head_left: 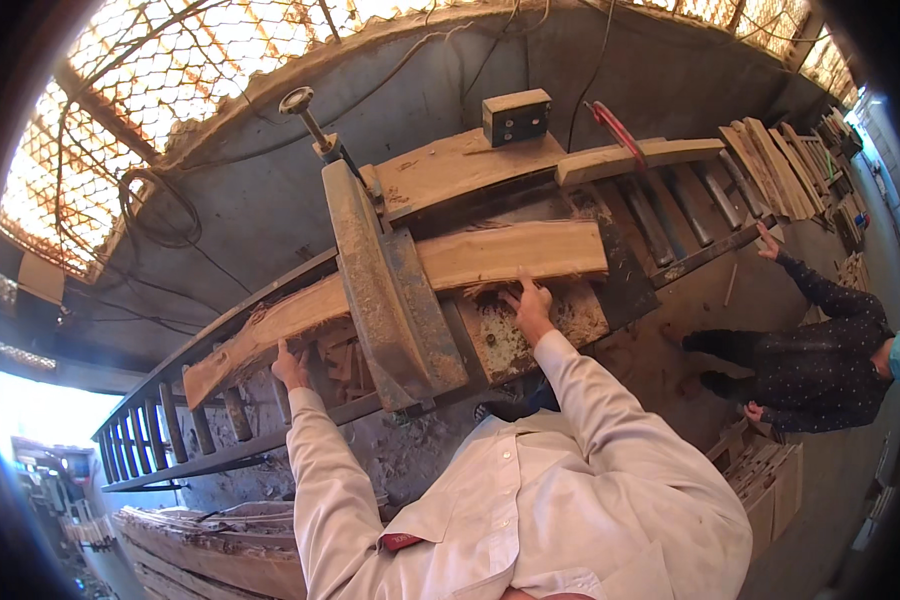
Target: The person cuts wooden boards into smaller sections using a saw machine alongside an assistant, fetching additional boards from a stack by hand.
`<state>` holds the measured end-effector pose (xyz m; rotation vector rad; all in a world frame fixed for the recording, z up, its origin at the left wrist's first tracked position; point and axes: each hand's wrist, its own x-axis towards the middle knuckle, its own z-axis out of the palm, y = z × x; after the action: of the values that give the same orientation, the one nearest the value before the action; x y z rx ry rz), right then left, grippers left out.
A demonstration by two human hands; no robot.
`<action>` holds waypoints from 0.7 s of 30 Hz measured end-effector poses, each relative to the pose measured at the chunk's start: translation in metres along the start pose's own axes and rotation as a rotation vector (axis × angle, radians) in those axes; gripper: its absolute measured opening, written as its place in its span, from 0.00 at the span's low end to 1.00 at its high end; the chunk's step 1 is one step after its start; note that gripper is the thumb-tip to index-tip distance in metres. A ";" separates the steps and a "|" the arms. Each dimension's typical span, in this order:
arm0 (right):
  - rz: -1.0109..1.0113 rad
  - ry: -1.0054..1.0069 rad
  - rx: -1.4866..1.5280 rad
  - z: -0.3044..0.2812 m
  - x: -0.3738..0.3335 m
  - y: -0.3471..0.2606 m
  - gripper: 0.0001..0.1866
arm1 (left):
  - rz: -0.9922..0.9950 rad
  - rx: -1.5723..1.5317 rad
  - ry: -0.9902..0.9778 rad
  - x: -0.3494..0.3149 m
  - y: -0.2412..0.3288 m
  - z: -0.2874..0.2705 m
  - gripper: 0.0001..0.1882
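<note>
A long, rough-edged wooden board lies across the machine, passing beneath its dusty metal arm. My left hand grips the near edge of the board's left part, thumb up against the wood, other fingers mostly hidden. On the other side of the arm, my right hand holds the near edge, one digit on the wood and another just below it. Under the board near that hand is a worn metal table strewn with sawdust. The arm hides the board's middle.
Roller tracks extend left and right. Behind the board stand a wooden fence, a dark block and a red clamp. A masked person stands at right, one hand near the rollers. Timber is stacked lower left.
</note>
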<state>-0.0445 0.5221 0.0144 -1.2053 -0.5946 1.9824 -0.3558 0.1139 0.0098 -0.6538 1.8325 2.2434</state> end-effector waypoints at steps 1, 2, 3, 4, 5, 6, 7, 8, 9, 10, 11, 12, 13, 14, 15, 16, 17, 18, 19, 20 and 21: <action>-0.002 -0.007 -0.004 -0.004 0.005 -0.009 0.23 | 0.001 -0.008 0.003 0.003 -0.003 0.000 0.26; -0.089 0.077 -0.004 -0.008 0.004 -0.021 0.22 | 0.026 -0.025 -0.014 0.003 -0.005 -0.004 0.26; -0.179 0.158 -0.001 -0.013 0.008 -0.035 0.21 | 0.054 -0.044 -0.032 0.002 -0.007 -0.007 0.27; -0.204 0.101 -0.014 -0.026 0.027 -0.053 0.21 | 0.056 -0.046 -0.032 0.003 -0.005 -0.008 0.27; -0.228 0.043 -0.028 -0.043 0.051 -0.075 0.21 | 0.039 -0.045 -0.037 0.007 -0.002 -0.013 0.27; -0.266 0.046 -0.102 -0.058 0.072 -0.100 0.21 | 0.020 -0.041 -0.039 0.008 -0.001 -0.017 0.28; -0.282 0.131 -0.175 -0.069 0.091 -0.129 0.17 | 0.015 -0.040 -0.037 0.006 -0.001 -0.015 0.28; -0.333 0.147 -0.182 -0.092 0.117 -0.162 0.18 | 0.010 -0.067 -0.025 0.002 0.003 -0.002 0.29; -0.382 0.160 -0.190 -0.117 0.138 -0.192 0.19 | 0.006 -0.095 -0.011 0.001 0.005 0.010 0.30; -0.431 0.105 -0.083 -0.136 0.150 -0.218 0.20 | 0.003 -0.097 -0.008 0.004 0.004 0.016 0.30; -0.471 0.046 0.021 -0.148 0.155 -0.235 0.21 | 0.029 -0.092 0.016 0.011 0.002 0.017 0.30; -0.638 0.140 -0.116 -0.157 0.155 -0.243 0.23 | 0.056 -0.083 0.046 0.018 -0.001 0.011 0.29; -0.802 0.225 -0.252 -0.156 0.151 -0.246 0.24 | 0.063 -0.084 0.069 0.026 -0.005 0.003 0.29; -0.854 0.217 -0.316 -0.138 0.140 -0.234 0.23 | 0.068 -0.084 0.000 0.036 -0.009 -0.016 0.30; -0.903 0.200 -0.379 -0.125 0.122 -0.215 0.22 | 0.076 -0.084 -0.061 0.042 -0.013 -0.039 0.31; -0.851 0.119 -0.602 -0.112 0.098 -0.194 0.22 | 0.173 0.035 -0.024 0.047 -0.022 -0.061 0.29; -0.816 0.039 -0.824 -0.105 0.075 -0.177 0.22 | 0.256 0.155 0.004 0.048 -0.031 -0.067 0.27; -0.783 -0.100 -0.933 -0.106 0.050 -0.161 0.22 | 0.279 0.265 -0.015 0.029 -0.051 -0.036 0.25; -0.733 -0.197 -1.046 -0.110 0.034 -0.150 0.23 | 0.285 0.396 -0.070 -0.004 -0.065 0.019 0.26; -0.736 -0.175 -1.047 -0.112 0.032 -0.145 0.23 | 0.109 0.279 -0.167 -0.038 -0.064 0.059 0.27; -0.871 -0.266 -1.223 -0.112 0.033 -0.136 0.24 | -0.060 0.162 -0.245 -0.063 -0.055 0.075 0.28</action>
<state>0.0924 0.6343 0.0401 -0.9568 -2.2059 0.9159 -0.2945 0.2076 -0.0001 -0.3810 1.8216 2.0091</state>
